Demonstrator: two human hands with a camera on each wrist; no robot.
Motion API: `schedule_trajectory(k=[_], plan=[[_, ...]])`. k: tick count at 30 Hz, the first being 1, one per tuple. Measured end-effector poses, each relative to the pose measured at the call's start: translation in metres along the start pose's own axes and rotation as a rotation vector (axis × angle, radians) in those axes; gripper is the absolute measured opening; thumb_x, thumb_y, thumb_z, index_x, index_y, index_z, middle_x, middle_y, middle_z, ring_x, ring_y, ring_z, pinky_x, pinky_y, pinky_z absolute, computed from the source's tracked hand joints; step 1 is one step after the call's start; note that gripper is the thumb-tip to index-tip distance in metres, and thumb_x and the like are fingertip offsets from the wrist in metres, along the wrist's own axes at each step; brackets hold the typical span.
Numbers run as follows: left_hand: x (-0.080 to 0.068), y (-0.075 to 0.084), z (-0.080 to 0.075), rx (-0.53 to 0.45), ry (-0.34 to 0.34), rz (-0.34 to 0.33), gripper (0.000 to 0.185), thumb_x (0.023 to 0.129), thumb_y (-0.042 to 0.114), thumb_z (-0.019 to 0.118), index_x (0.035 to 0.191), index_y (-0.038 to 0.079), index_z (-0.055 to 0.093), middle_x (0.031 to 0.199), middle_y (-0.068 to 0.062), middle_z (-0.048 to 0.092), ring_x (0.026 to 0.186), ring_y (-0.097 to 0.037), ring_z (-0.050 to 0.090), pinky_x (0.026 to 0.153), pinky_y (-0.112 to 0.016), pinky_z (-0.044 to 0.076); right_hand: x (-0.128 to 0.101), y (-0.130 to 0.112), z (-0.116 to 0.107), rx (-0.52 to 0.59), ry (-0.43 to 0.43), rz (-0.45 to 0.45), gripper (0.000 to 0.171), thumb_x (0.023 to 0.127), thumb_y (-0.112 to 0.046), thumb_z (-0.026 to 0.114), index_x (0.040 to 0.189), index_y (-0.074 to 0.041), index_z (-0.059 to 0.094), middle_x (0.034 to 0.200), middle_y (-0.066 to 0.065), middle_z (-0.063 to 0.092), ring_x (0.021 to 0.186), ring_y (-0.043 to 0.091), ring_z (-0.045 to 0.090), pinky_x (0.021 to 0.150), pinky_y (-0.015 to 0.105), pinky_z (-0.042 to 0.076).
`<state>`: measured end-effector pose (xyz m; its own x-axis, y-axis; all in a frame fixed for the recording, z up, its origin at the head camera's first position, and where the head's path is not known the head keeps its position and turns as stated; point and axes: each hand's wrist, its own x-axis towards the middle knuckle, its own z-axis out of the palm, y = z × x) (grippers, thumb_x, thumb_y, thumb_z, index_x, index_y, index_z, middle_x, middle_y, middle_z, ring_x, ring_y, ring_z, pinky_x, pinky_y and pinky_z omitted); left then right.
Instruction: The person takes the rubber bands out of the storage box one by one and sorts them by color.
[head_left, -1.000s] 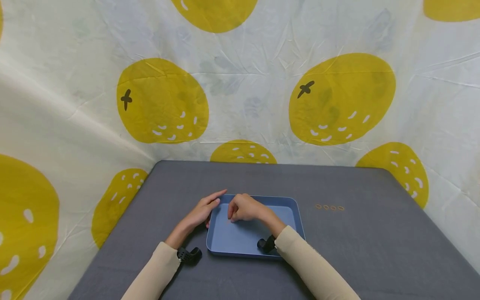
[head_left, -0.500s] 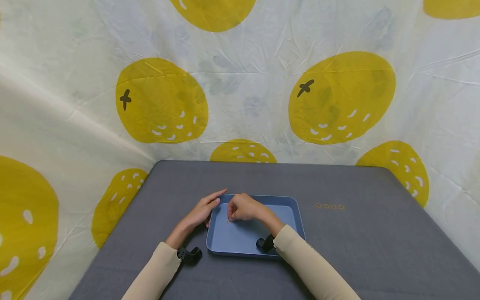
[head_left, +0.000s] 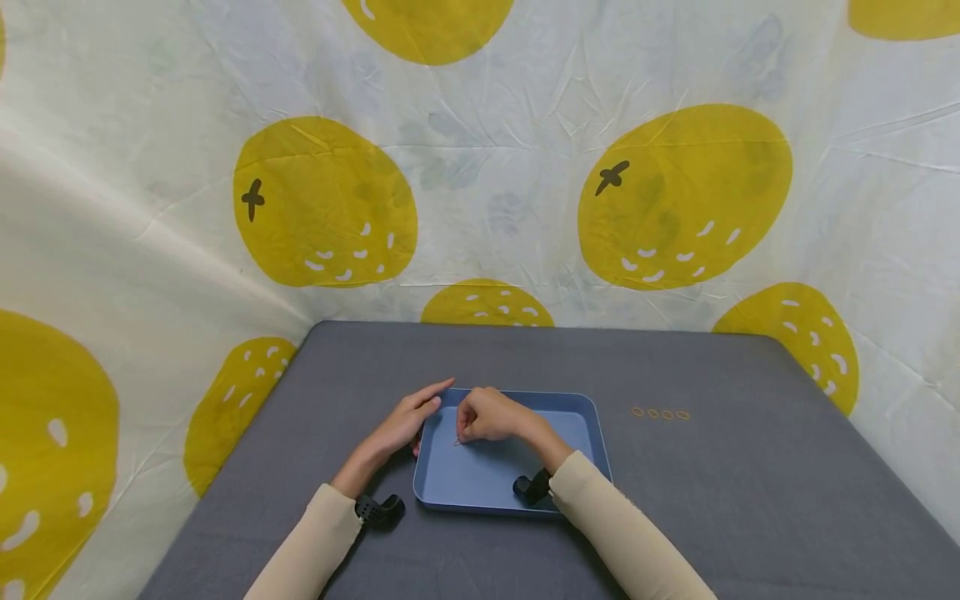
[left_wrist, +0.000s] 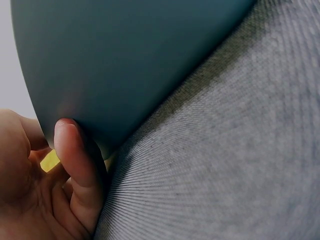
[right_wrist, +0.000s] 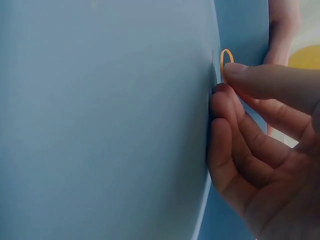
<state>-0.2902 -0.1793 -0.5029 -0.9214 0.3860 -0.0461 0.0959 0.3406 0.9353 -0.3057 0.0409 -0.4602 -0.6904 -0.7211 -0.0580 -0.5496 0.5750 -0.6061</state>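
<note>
A blue plastic tray, shallow with rounded corners and a raised rim, sits on the grey woven table cover near the table's front edge, somewhat left of centre, its long axis running left to right. Broad bare cloth lies to its right and behind it, up to the far edge where the lemon-print backdrop hangs; to the left the table edge is nearer.

The left hand rests against the tray's left wall with fingers nearly straight; the left wrist view shows the thumb pressed to the smooth outer wall at a rounded corner, the ribbed weave of the cloth just beside it. The right hand hovers inside the tray near its back left corner, fingers curled, thumb and fingertips pinching a small orange rubber band. The band is a thin oval loop; in the right wrist view it stands on edge at the tray floor, its long axis rising away from the floor, against the thumb tip.

Four more orange rings lie flat in a short row on the cloth, well right of the tray's back right corner, the row running left to right.
</note>
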Motion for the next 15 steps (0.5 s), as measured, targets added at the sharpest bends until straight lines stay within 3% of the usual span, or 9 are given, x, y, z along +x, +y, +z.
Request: schedule_trajectory(k=[15], plan=[[0.0002,-0.0027,0.0004,-0.006,-0.016,0.020,0.047,0.114,0.029,0.037,0.161,0.025,0.039,0.055,-0.001,0.046,0.038,-0.014,0.045,0.043,-0.031,0.046,-0.0051,-0.0005,-0.0073,0.029,0.011,0.005,0.014,0.090,-0.004,0.073,0.080,-0.013,0.077,0.071,-0.005,0.068,0.061,0.008,0.056,0.059,0.023,0.047]])
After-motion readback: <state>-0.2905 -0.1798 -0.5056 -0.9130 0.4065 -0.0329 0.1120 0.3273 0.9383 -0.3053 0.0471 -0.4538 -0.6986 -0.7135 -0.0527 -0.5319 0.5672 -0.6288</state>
